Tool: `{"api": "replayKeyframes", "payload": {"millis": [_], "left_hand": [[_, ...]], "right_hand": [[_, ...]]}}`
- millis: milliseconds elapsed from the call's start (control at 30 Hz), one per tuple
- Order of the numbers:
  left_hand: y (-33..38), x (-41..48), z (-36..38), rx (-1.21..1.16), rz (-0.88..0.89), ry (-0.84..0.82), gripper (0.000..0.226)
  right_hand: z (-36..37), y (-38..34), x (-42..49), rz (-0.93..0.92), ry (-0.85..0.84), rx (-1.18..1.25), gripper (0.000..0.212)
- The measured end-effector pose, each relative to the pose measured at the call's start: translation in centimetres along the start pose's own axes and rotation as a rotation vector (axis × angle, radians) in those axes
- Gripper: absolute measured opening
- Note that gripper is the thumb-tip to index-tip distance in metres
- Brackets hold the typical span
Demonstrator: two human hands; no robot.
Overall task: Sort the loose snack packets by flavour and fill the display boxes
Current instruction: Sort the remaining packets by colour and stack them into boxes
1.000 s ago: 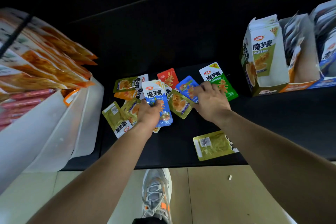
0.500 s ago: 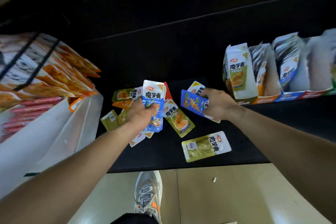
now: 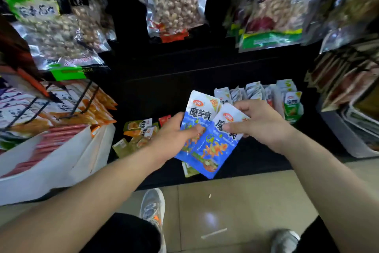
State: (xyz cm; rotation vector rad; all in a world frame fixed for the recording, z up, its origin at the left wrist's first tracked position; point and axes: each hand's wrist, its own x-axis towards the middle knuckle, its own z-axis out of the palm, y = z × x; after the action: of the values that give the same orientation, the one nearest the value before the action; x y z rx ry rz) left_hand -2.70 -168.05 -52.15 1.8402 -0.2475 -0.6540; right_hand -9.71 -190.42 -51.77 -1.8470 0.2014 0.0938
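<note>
My left hand grips a blue snack packet held upright above the black shelf. My right hand pinches the top of a second blue packet, which overlaps the first in front. Several loose packets, olive, orange and red, lie on the shelf to the left of my hands; one green packet peeks out below the blue ones. The display boxes stand in a row at the back right, holding upright packets.
A white bin with red sticks and orange packets stands at the left. Large bags of nuts hang above. Trays of goods fill the right. The tiled floor and my shoes are below the shelf edge.
Both hands lifted off the shelf and came together, each with a blue packet; the two packets now overlap. The camera tilted up, showing the hanging bags.
</note>
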Motion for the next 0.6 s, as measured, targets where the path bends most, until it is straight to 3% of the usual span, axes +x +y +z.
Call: {"api": "replayKeyframes", "payload": {"millis": [133, 300, 400, 500, 600], "left_hand": [[0.1, -2.4, 3.9, -0.253, -0.034, 0.024, 0.014], [-0.6, -3.0, 6.0, -0.227, 0.06, 0.067, 0.02], [-0.9, -1.7, 6.3, -0.286, 0.079, 0.17, 0.02], [-1.1, 0.2, 5.6, -0.33, 0.095, 0.205, 0.018], [-1.4, 1.9, 5.1, -0.399, 0.053, 0.205, 0.014]], "right_hand": [[0.1, 0.1, -2.1, 0.017, 0.174, 0.149, 0.025], [1.4, 0.4, -1.7, 0.016, 0.324, 0.379, 0.048], [3.2, 0.9, -1.1, 0.062, 0.258, 0.497, 0.036], [4.1, 1.8, -0.1, 0.024, 0.162, 0.459, 0.013], [4.2, 2.2, 1.3, 0.009, 0.153, 0.436, 0.012]]}}
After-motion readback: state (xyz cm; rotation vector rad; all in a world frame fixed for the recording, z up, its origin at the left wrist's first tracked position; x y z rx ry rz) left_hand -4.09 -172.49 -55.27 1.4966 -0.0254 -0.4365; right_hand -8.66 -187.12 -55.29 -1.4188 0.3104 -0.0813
